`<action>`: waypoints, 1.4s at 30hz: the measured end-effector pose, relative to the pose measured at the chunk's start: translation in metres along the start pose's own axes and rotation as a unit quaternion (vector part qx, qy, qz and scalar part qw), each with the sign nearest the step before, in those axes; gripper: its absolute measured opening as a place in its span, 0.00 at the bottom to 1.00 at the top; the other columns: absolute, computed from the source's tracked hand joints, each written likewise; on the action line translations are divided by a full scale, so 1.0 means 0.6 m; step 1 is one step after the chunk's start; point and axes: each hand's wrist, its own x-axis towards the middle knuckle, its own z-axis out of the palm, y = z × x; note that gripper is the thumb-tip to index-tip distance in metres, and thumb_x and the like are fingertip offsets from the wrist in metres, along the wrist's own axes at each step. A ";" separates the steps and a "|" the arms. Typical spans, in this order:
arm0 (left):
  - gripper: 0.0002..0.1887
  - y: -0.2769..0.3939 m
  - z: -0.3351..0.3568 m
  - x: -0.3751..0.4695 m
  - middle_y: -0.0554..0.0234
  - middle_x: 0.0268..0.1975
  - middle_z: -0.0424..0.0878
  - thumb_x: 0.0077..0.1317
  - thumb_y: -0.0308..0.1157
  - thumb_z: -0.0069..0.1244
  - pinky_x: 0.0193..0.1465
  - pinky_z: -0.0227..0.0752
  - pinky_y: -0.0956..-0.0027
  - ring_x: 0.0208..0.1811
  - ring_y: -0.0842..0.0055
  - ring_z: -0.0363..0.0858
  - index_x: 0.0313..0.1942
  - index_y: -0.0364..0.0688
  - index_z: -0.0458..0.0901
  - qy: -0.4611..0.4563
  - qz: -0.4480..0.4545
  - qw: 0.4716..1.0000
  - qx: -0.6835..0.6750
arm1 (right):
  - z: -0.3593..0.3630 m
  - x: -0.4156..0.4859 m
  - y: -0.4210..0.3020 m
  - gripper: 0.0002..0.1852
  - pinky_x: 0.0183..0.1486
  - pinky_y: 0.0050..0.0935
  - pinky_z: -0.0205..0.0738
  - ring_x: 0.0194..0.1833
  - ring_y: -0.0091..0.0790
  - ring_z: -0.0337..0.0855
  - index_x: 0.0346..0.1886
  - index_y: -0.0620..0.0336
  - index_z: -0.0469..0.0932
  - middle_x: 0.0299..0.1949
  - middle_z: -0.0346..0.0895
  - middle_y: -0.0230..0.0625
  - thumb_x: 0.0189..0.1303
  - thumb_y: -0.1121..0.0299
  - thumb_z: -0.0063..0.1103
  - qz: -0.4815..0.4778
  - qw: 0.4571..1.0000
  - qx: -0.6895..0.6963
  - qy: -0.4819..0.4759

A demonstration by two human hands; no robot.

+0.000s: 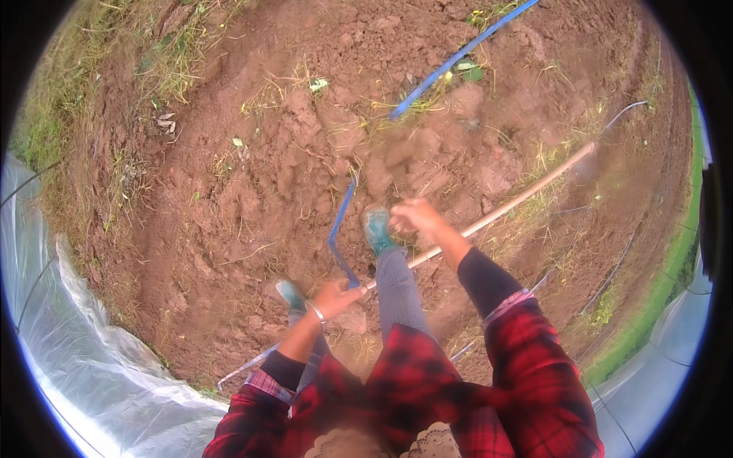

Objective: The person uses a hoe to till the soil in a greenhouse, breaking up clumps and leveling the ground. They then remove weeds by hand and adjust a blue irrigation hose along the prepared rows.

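My left hand, with a band at the wrist, grips the lower end of a bent blue flat strip. Its thumb tip is beside the near end of a long wooden pole; whether it also holds the pole is unclear. The pole slants up to the right and is partly hidden by my leg. My right hand hovers by the toe of a green boot, its fingers loosely bent and slightly blurred, with nothing visible in them. Another blue strip lies farther off on the soil.
Clumpy brown soil with scattered straw and weeds surrounds my feet. Clear plastic sheeting borders the lower left. A second boot stands near my left hand. Thin lines and a green strip run along the right.
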 end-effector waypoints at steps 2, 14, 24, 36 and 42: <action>0.15 0.006 0.025 -0.002 0.69 0.27 0.76 0.56 0.32 0.51 0.27 0.65 0.83 0.24 0.85 0.72 0.41 0.34 0.73 -0.007 -0.019 0.999 -0.050 | -0.071 0.064 0.020 0.11 0.31 0.24 0.71 0.25 0.25 0.75 0.36 0.63 0.73 0.27 0.78 0.36 0.55 0.66 0.49 0.016 0.998 0.003 0.053; 0.17 -0.009 -0.051 -0.169 0.65 0.12 0.67 0.59 0.38 0.44 0.17 0.57 0.77 0.11 0.81 0.63 0.41 0.33 0.71 0.084 -0.116 0.907 -0.395 | -0.092 0.388 -0.057 0.33 0.51 0.35 0.64 0.52 0.43 0.66 0.56 0.61 0.58 0.56 0.57 0.44 0.45 0.58 0.56 -0.217 0.784 -0.541 0.212; 0.15 -0.100 -0.042 -0.163 0.69 0.14 0.70 0.59 0.32 0.44 0.16 0.60 0.82 0.12 0.84 0.66 0.44 0.32 0.71 0.054 -0.122 0.869 -0.476 | -0.082 0.550 -0.109 0.34 0.52 0.36 0.64 0.53 0.44 0.67 0.52 0.63 0.61 0.52 0.65 0.46 0.40 0.58 0.60 -0.076 0.781 -0.600 0.155; 0.19 -0.080 -0.074 -0.171 0.64 0.13 0.68 0.55 0.36 0.48 0.20 0.61 0.75 0.13 0.80 0.64 0.42 0.30 0.72 0.064 -0.125 0.912 -0.385 | -0.139 0.487 -0.067 0.16 0.45 0.39 0.66 0.42 0.48 0.72 0.37 0.63 0.73 0.38 0.72 0.50 0.45 0.64 0.47 -0.191 0.789 -0.561 0.166; 0.18 -0.033 -0.070 -0.176 0.68 0.16 0.70 0.55 0.33 0.48 0.18 0.60 0.81 0.14 0.84 0.65 0.45 0.33 0.70 0.050 -0.135 0.915 -0.376 | -0.140 0.282 0.034 0.17 0.44 0.36 0.70 0.44 0.44 0.73 0.41 0.56 0.74 0.48 0.68 0.45 0.46 0.63 0.51 -0.078 0.772 -0.621 0.105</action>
